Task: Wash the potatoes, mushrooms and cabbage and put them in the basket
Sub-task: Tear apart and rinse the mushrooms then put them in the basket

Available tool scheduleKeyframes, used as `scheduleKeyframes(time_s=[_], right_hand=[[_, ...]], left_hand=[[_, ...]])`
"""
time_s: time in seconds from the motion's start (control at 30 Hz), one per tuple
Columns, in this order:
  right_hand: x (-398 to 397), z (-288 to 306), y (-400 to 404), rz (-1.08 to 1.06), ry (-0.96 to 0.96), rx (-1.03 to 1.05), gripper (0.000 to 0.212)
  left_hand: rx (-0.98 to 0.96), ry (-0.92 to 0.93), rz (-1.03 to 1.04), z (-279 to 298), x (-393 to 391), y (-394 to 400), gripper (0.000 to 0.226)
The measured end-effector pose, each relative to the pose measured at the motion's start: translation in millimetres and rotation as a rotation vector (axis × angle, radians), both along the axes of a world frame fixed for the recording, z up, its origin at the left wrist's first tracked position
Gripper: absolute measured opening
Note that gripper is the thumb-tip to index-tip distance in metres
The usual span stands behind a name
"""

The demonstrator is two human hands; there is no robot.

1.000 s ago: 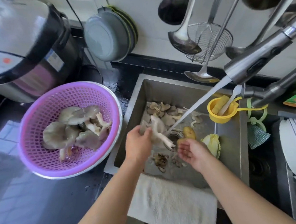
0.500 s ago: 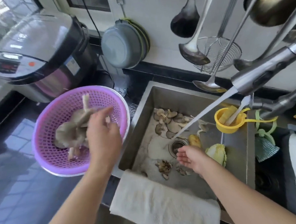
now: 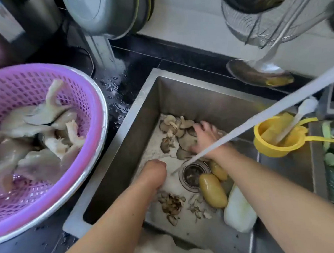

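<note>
From your head camera, the purple basket on the left holds a heap of washed mushrooms. In the steel sink, your right hand lies with fingers spread on the unwashed mushrooms at the back. Your left hand hangs near the drain, fingers hidden, so I cannot tell its state. Two potatoes and the cabbage lie beside the drain.

Left hand's fingers hidden; basket cut off left.
</note>
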State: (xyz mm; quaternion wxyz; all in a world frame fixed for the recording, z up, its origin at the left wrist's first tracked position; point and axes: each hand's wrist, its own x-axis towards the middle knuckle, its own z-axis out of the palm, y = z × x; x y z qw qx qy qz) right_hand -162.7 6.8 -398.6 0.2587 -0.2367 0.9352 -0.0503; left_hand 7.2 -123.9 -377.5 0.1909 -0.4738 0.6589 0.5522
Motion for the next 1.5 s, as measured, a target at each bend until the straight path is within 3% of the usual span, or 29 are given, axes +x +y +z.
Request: scheduleKeyframes(time_s=[0.07, 0.13, 0.27, 0.53, 0.6, 0.7, 0.83, 1.0, 1.13, 1.3, 1.43, 1.5], right_hand=[[2, -16, -8, 0.100, -0.008, 0.044, 0.114], [10, -27, -13, 0.187, 0.047, 0.052, 0.115], [19, -21, -12, 0.339, 0.130, 0.094, 0.103], [31, -10, -2, 0.432, 0.167, 0.040, 0.069], [28, -11, -3, 0.295, 0.138, -0.024, 0.070], [17, -5, -8, -0.152, 0.002, -0.241, 0.066], [6, 23, -1, -0.550, -0.246, -0.564, 0.046], [4, 41, 32, -0.955, -0.594, -0.883, 0.046], [10, 59, 50, -1.058, -0.686, -0.934, 0.023], [18, 68, 57, -1.063, -0.674, -0.898, 0.019], [21, 73, 50, -1.127, -0.695, -0.942, 0.023], [23, 76, 45, -1.115, -0.699, -0.971, 0.024]], left_hand=[[-0.007, -0.002, 0.010, -3, 1, 1, 0.036], [-0.003, 0.002, 0.018, -6, 4, 5, 0.036], [0.012, -0.039, 0.034, -5, 3, 11, 0.034], [-0.014, -0.057, 0.076, -12, 6, 11, 0.029], [0.007, -0.031, 0.095, -10, 5, 11, 0.022], [-0.015, -0.024, 0.084, -9, 6, 10, 0.020], [-0.257, -0.030, -0.082, -7, -11, 0, 0.039], [-0.519, -0.003, -0.328, -16, -56, -9, 0.064], [-0.524, -0.062, -0.082, -28, -72, -4, 0.078], [-0.330, -0.069, 0.241, -40, -63, 6, 0.051], [-0.343, -0.191, 0.050, -32, -43, 21, 0.065], [-0.403, -0.246, -0.105, -30, -37, 24, 0.057]])
